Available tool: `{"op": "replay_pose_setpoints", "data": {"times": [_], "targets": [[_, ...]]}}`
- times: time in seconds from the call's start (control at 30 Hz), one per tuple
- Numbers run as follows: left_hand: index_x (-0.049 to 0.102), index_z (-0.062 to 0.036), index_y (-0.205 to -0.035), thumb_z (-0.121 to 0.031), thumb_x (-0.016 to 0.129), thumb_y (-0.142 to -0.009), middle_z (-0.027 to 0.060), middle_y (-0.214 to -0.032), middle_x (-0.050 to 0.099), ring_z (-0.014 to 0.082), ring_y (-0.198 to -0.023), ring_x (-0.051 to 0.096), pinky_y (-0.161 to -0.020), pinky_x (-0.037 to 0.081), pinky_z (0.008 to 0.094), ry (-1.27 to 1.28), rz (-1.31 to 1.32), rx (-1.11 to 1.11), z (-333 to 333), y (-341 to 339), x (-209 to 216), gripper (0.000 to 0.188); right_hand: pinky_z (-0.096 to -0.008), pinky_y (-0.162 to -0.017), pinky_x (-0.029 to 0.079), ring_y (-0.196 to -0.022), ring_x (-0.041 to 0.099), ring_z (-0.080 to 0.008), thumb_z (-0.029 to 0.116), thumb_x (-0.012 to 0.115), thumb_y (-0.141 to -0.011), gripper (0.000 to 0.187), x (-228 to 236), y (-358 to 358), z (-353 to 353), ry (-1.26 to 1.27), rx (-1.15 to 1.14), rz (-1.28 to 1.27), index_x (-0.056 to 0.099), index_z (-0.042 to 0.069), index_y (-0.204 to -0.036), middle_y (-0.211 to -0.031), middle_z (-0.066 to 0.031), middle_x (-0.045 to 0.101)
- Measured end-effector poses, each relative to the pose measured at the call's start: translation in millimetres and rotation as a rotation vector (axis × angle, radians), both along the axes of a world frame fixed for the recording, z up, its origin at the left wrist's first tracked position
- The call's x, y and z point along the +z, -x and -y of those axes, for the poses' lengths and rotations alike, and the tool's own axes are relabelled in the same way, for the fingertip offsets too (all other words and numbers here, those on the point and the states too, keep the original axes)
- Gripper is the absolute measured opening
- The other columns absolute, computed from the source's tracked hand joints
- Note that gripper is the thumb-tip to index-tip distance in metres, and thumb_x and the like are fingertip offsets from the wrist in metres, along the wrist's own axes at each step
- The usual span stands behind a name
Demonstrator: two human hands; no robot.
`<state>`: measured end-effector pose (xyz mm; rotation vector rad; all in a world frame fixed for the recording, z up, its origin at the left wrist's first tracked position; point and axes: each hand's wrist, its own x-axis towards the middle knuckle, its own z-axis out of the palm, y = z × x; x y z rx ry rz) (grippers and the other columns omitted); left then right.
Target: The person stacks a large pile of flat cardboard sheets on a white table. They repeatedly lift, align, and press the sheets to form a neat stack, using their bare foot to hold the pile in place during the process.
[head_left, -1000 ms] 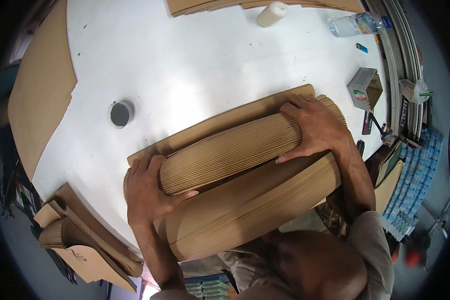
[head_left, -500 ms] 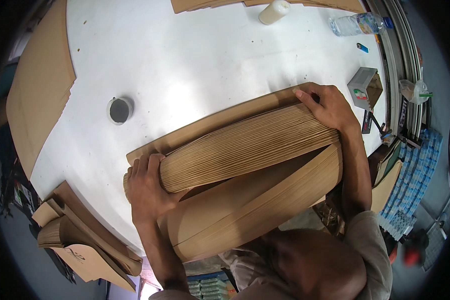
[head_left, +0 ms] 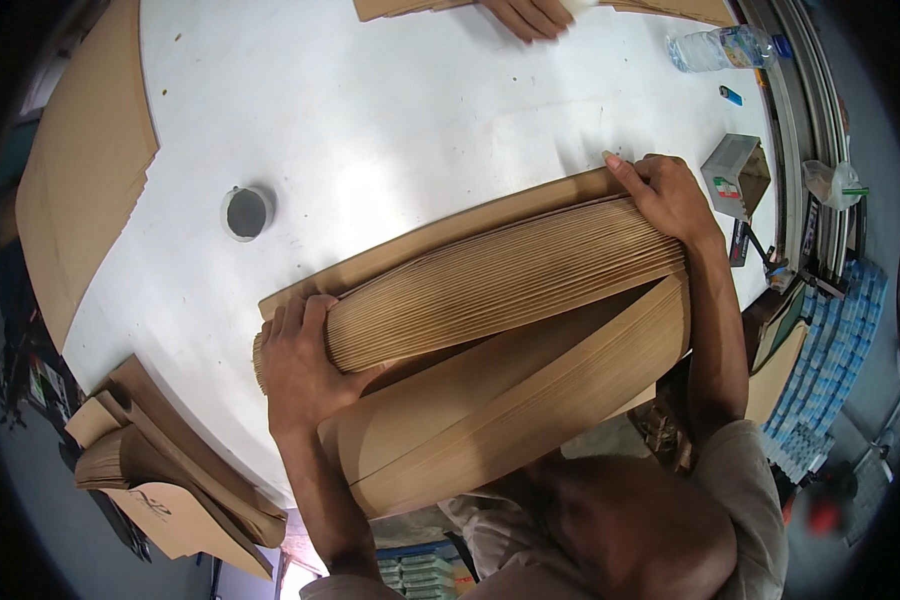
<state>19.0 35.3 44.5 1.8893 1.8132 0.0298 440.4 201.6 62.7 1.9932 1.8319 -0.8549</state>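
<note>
A thick stack of brown paper sheets (head_left: 500,272) lies in front of me at the table's near side, bent over so that its layered edges fan out. Its lower part curves back toward my body, with a dark gap between the folds. My left hand (head_left: 305,372) is wrapped round the stack's left end, fingers over the top and thumb in the fold. At the right end my right hand (head_left: 665,198) grips the far corner, its thumb stretched along the upper edge and its other fingers mostly hidden.
Another person's hand (head_left: 530,15) reaches in at the far edge of the white table (head_left: 370,130). A round grey cup (head_left: 247,214) stands left of centre. To the right are a water bottle (head_left: 725,48), a lighter (head_left: 731,96) and a metal box (head_left: 736,176). More brown sheets (head_left: 85,160) lie left.
Another person's hand has come in at the far edge, over the pale bottle. My hands keep their hold on the stack; my right thumb has lifted slightly.
</note>
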Motion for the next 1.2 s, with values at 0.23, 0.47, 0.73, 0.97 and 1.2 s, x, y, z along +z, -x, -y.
{"op": "replay_pose_setpoints", "data": {"times": [0.23, 0.47, 0.73, 0.97, 1.2], "targets": [[0.065, -0.0116, -0.121, -0.038, 0.103, -0.052, 0.0127, -0.119, 0.072, 0.0386, -0.112, 0.069, -0.096, 0.053, 0.0521, -0.016, -0.001, 0.0, -1.0, -0.6, -0.8, 0.084, -0.0462, -0.077, 0.054, -0.074, 0.068, -0.0378, 0.059, 0.056, -0.108, 0.071, -13.4, -15.2, 14.4, -0.208, 0.019, -0.101, 0.075, -0.008, -0.09, -0.077, -0.0254, 0.069], [0.064, -0.0135, -0.125, -0.036, 0.103, -0.054, 0.0116, -0.12, 0.072, 0.0379, -0.115, 0.068, -0.1, 0.051, 0.0524, 0.023, 0.028, 0.066, 3.2, -0.8, -0.2, 0.084, -0.0463, -0.078, 0.053, -0.083, 0.069, -0.0375, 0.056, 0.053, -0.111, 0.062, -7.7, -21.0, 18.2, -0.126, 0.161, -0.181, 0.081, 0.001, -0.106, -0.088, -0.0227, 0.072], [0.067, -0.0087, -0.122, -0.043, 0.099, -0.066, 0.0122, -0.117, 0.074, 0.0362, -0.116, 0.069, -0.093, 0.057, 0.0508, 0.043, 0.064, -0.013, -10.1, 3.7, -13.5, 0.073, -0.0496, -0.087, 0.054, -0.095, 0.07, -0.0387, 0.056, 0.054, -0.11, 0.058, -15.6, 32.7, 17.6, -0.039, 0.327, -0.22, 0.079, 0.004, -0.105, -0.094, -0.0186, 0.072], [0.067, -0.0053, -0.118, -0.042, 0.1, -0.066, 0.0164, -0.122, 0.07, 0.041, -0.112, 0.069, -0.096, 0.054, 0.0522, 0.035, 0.048, 0.0, -13.7, 0.3, -12.1, 0.072, -0.0524, -0.097, 0.053, -0.109, 0.068, -0.0405, 0.065, 0.046, -0.11, 0.067, -15.5, 30.2, 15.0, 0.04, 0.271, -0.146, 0.078, 0.007, -0.118, -0.108, -0.0231, 0.073], [0.066, -0.0056, -0.119, -0.037, 0.102, -0.062, 0.0144, -0.136, 0.068, 0.0392, -0.125, 0.067, -0.105, 0.055, 0.0507, 0.006, 0.115, 0.006, -8.8, 4.0, -15.8, 0.074, -0.0516, -0.106, 0.054, -0.125, 0.065, -0.0373, 0.066, 0.046, -0.109, 0.068, -8.1, 33.9, 19.3, 0.115, 0.329, -0.071, 0.074, 0.012, -0.139, -0.13, -0.0202, 0.068]]}}
